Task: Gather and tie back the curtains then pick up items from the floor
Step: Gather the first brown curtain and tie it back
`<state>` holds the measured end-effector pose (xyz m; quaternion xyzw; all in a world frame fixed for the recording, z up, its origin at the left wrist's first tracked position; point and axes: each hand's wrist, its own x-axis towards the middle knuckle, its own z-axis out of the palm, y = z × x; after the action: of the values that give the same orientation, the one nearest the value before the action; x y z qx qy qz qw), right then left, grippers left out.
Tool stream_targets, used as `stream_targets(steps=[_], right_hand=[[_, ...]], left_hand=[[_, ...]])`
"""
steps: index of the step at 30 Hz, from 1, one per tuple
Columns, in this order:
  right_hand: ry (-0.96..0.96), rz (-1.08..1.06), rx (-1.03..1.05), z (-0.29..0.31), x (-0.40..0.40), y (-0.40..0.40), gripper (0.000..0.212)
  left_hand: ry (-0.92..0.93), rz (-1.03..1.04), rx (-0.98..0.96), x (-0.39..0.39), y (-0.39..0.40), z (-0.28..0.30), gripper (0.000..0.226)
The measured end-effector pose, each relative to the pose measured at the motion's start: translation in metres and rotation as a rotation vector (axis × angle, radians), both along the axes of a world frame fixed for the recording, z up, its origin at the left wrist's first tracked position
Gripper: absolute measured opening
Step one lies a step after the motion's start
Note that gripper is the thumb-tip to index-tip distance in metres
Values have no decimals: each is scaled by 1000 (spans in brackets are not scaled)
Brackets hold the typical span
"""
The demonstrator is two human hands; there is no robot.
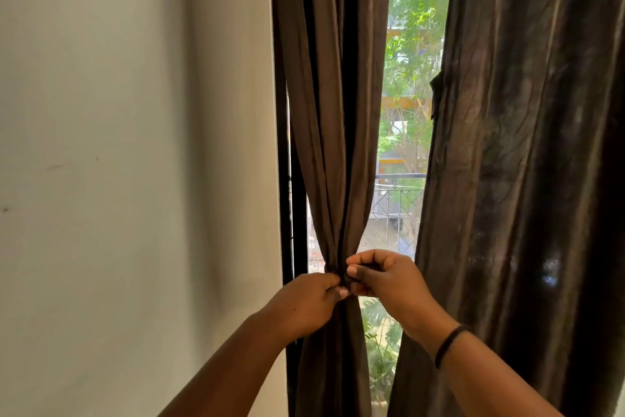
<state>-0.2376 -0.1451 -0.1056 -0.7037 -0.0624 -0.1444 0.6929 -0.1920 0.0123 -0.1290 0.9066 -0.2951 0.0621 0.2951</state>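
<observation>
Pinching the gathered left curtain (334, 146) at its cinched waist, left hand (306, 303) and right hand (389, 278) fingers curled tight on the fabric

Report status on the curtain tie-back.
Left hand and right hand both pinching at left curtain waist, fabric gathered. Right curtain hangs loose. Nothing in the way.

Item count, as visible:

- Curtains: two. One gathered curtain (334, 112) at left; one loose curtain (527, 163) at right.
- Hands: two. One left hand (304, 305), one right hand (389, 278), both at the gathered point.
- Wristbands: one, a dark wristband (449, 344).
- Walls: one, a plain wall (135, 146) at left.
- Windows: one, a window (406, 112) between the curtains.
</observation>
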Motion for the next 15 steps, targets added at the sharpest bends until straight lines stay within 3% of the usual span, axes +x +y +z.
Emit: stream_targets(steps=[4, 8, 12, 15], right_hand=[[-86, 52, -68, -6, 4, -1, 22], [-212, 145, -266, -14, 6, -4, 33], [-388, -50, -571, -23, 16, 2, 31], [-585, -274, -926, -30, 24, 1, 15]], left_hand=[[-43, 12, -19, -6, 0, 0, 25], [43, 57, -225, -8, 6, -4, 27], [208, 139, -556, -13, -2, -14, 28], [156, 152, -551, -12, -2, -18, 24]])
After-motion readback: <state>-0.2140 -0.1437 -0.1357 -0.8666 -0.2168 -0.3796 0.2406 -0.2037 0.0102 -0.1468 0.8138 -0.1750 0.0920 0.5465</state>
